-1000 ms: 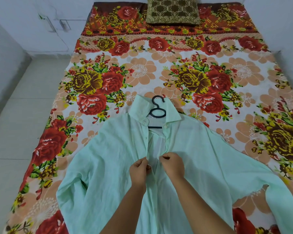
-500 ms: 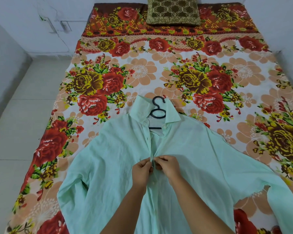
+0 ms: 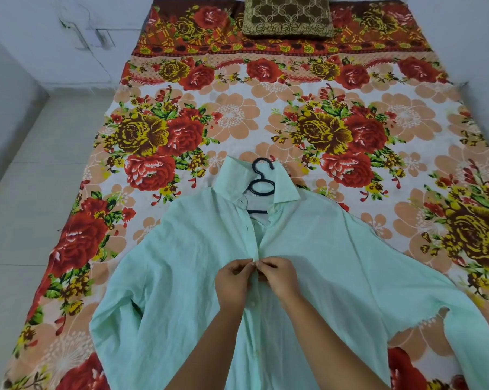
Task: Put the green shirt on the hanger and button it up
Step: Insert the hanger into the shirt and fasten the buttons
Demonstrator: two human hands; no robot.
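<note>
A pale green shirt (image 3: 181, 266) lies face up on the bed, sleeves spread to both sides. A black hanger (image 3: 261, 185) sits inside it; its hook and top loop stick out of the open collar. The two front edges meet down the middle, and above my hands they still gape a little below the collar. My left hand (image 3: 235, 280) pinches the left front edge at mid-chest. My right hand (image 3: 280, 277) pinches the right front edge against it, fingertips touching. A white button (image 3: 252, 304) shows just below my hands.
The bed carries a floral sheet (image 3: 237, 119) in red, yellow and peach. A brown patterned cushion (image 3: 287, 16) lies at its far end. Grey floor tiles (image 3: 21, 209) run along the left, with white walls behind and to the right.
My hands have come together at the shirt's middle, drawing the two front edges closed where a gap showed a second ago.
</note>
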